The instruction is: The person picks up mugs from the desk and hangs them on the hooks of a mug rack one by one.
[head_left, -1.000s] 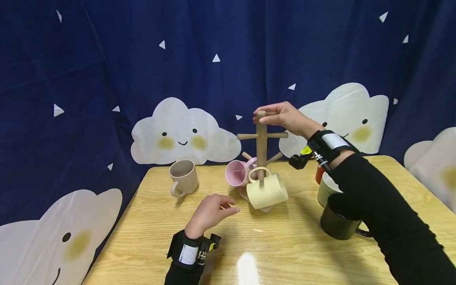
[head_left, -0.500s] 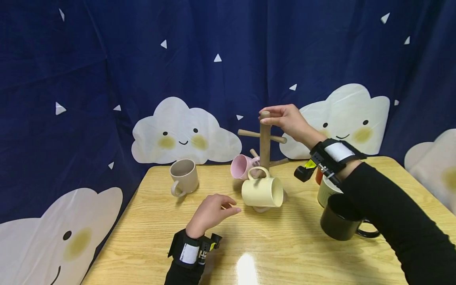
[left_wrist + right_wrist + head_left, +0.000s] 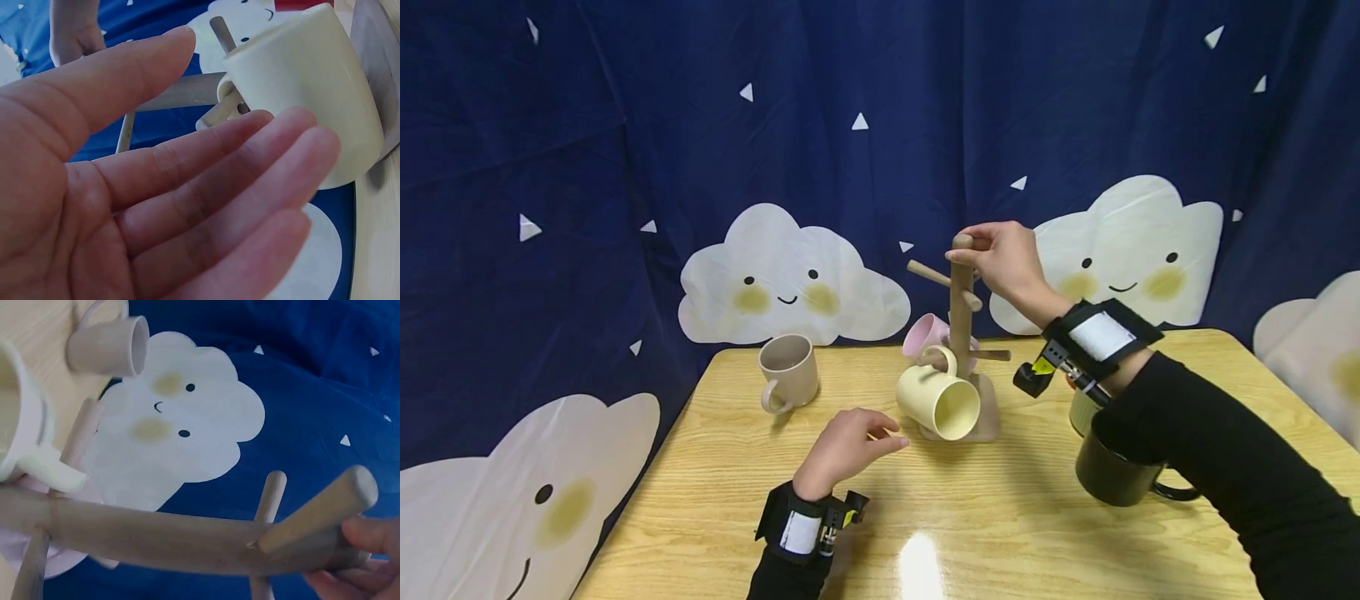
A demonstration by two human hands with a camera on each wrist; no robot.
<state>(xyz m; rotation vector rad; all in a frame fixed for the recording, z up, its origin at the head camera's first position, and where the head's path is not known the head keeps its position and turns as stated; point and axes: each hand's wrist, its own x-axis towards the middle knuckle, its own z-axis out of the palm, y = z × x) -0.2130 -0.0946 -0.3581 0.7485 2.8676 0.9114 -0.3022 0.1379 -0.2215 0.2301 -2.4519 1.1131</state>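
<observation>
My right hand [image 3: 1011, 262] pinches the top of the post of a wooden mug tree [image 3: 961, 321]; in the right wrist view thumb and fingers [image 3: 373, 537] lie on either side of the post's end. From a lower peg a pale yellow mug [image 3: 925, 398] hangs by its handle, tilted, its mouth toward the front right. Behind the post hangs a pink mug [image 3: 923, 335], partly hidden. The upper pegs carry no mugs. My left hand [image 3: 846, 450] hovers over the table left of the yellow mug, fingers loosely bent around nothing, apart from the mug.
A beige mug [image 3: 790, 371] stands upright at the table's back left. On the right are a black mug [image 3: 1116, 467] and a pale green mug [image 3: 1081, 414], partly covered by my right sleeve [image 3: 1225, 467]. A blue curtain [image 3: 850, 50] with clouds hangs behind the table.
The mug tree has turned under my right hand. The yellow mug has swung left and its mouth now faces forward; the pink mug has gone behind the post. My left hand stays put.
</observation>
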